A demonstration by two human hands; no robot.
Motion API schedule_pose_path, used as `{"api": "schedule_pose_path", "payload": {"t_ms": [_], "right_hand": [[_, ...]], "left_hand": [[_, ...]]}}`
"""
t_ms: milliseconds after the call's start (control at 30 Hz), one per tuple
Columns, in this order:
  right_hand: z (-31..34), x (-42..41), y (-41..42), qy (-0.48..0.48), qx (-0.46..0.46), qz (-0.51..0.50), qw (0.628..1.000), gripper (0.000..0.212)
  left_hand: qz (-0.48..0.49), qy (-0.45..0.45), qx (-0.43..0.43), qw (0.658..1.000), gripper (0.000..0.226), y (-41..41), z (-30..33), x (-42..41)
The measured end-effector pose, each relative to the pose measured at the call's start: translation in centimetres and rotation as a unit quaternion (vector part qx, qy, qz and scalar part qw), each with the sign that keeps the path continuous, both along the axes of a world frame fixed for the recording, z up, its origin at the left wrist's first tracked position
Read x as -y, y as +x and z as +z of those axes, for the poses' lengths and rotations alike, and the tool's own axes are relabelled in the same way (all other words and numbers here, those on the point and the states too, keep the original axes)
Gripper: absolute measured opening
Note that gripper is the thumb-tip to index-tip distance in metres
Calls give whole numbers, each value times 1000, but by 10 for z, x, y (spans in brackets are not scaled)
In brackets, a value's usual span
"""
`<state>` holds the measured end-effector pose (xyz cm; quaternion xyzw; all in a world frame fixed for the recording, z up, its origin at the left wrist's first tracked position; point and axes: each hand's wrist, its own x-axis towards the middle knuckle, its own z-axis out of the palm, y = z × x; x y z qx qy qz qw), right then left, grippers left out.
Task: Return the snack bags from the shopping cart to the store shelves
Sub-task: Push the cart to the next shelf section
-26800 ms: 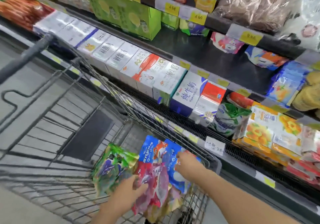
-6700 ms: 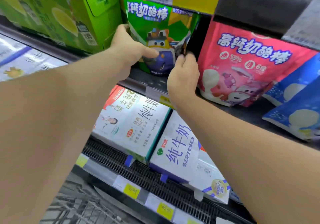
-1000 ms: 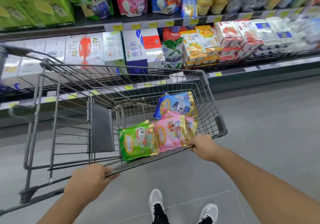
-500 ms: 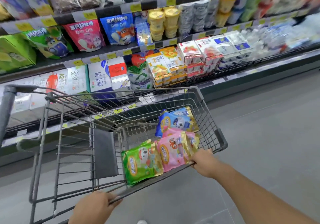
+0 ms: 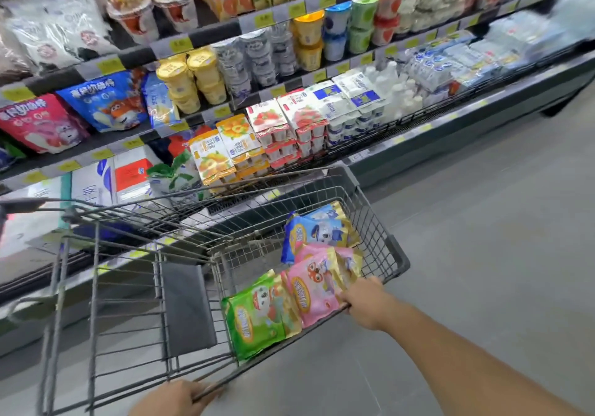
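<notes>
A grey wire shopping cart stands on the grey floor, alongside the store shelves. Both hands grip the cart's near side rail. The left hand, at the bottom edge of the view, is curled closed around the rail near the handle end. The right hand is closed around the same rail farther toward the front of the cart, fingers wrapped over the wire, just beside the pink bag.

Three snack bags lie in the basket, toward its front. The green snack bag leans against the near wall. The pink snack bag lies next to it and overlaps its edge. The blue snack bag sits behind the pink one, closer to the far wall. The dark grey child-seat flap hangs behind the bags.

On the shelves beyond the cart: a pink pouch and a blue pouch at left, yellow cups beside them, and multipacks of yoghurt lower down. Yellow price labels run along the shelf edges. The far right of the shelving is blurred.
</notes>
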<state>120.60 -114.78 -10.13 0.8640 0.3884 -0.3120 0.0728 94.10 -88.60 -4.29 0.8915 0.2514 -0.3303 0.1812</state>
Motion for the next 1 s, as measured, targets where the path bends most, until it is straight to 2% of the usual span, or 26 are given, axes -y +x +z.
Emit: {"api": "schedule_pose_path", "payload": {"t_ms": [267,633,733,867,1000], "right_hand": [[5,81,91,-16,-11,-8,1000,17],[7,196,220,-30,-13,-29,999,22],[5,232,259,-35,-13,-39,999,21],[-2,277,313,-43,-4,-42,998,11],[-4,323,362,-46,8,-44,998,11]], "left_hand": [[54,23,-2,998,30,94,12,82],[15,40,-34,999,28,216,11,203],[6,42,-30,999,38,253,8,238],[7,31,-36,999,39,305,9,282],[3,22,-38,999,40,354,12,329]]}}
